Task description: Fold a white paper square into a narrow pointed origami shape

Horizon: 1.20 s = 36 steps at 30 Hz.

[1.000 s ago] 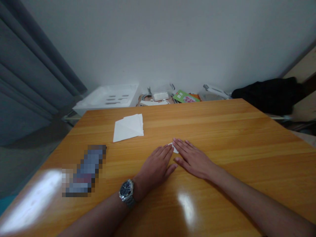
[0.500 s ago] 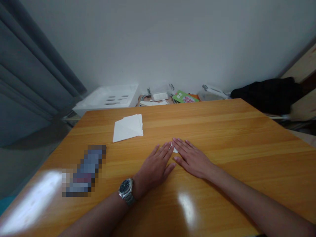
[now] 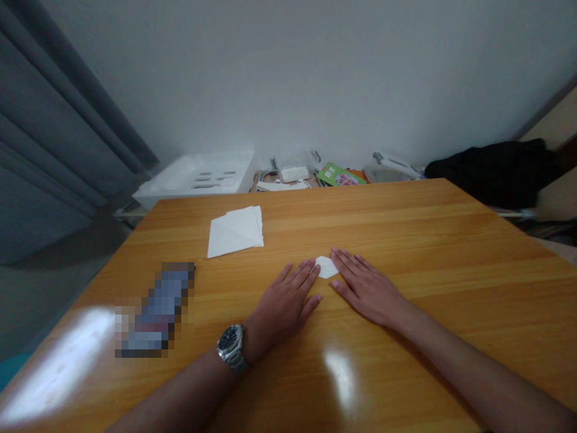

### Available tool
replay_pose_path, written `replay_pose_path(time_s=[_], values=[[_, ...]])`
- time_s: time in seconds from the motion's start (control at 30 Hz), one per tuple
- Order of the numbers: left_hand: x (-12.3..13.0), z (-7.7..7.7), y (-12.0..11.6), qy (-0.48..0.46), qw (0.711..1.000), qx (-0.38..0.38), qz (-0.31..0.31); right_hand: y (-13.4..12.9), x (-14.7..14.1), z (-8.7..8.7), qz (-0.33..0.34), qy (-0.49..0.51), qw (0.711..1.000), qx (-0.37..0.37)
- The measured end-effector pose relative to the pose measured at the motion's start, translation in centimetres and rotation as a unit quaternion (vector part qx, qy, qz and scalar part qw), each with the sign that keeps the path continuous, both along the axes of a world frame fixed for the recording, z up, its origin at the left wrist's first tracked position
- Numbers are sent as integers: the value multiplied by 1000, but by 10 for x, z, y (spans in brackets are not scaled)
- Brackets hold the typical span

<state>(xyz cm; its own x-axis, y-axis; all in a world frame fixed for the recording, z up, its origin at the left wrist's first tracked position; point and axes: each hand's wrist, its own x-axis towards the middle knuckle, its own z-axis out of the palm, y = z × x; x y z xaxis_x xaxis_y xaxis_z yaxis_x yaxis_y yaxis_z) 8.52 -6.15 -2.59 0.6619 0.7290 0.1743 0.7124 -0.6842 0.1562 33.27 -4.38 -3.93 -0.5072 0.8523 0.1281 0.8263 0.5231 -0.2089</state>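
Note:
A small piece of folded white paper (image 3: 325, 267) lies flat on the wooden table (image 3: 406, 228), between my two hands. The fingertips of my left hand (image 3: 288, 300) rest on its left side, fingers stretched out and thumb apart. Over its right edge lie the fingertips of my right hand (image 3: 367, 288), which is also flat with the fingers extended. Parts of the paper are hidden beneath the fingers. A metal watch (image 3: 231, 346) is on my left wrist.
White paper sheets (image 3: 235, 231) lie stacked farther back on the left. A pixelated dark object (image 3: 160, 310) is at the table's left. Behind the far edge are a white tray (image 3: 198, 174), a green booklet (image 3: 340, 175) and a black cloth (image 3: 491, 171).
My right hand has slid to the right, away from my left hand. More of the white paper shows between them. My left hand has stayed nearly in place.

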Motion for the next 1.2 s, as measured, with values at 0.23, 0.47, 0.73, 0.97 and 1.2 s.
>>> replay_pose_path(time_s=[0.23, 0.47, 0.73, 0.97, 1.2], values=[[-4, 3, 0, -8, 1000, -5, 6, 1, 4, -3, -12, -8, 1000, 0], [-13, 8, -2, 5, 1000, 7, 23, 1, 4, -5, -10, -4, 1000, 4], [-14, 11, -6, 28, 998, 20, 59, 1, 5, -4, -10, -2, 1000, 3], [-11, 14, -6, 31, 994, 39, 102, 2, 5, -3, -11, -8, 1000, -13], [-9, 12, -3, 35, 993, 36, 108, 2, 3, -1, -10, -5, 1000, -22]])
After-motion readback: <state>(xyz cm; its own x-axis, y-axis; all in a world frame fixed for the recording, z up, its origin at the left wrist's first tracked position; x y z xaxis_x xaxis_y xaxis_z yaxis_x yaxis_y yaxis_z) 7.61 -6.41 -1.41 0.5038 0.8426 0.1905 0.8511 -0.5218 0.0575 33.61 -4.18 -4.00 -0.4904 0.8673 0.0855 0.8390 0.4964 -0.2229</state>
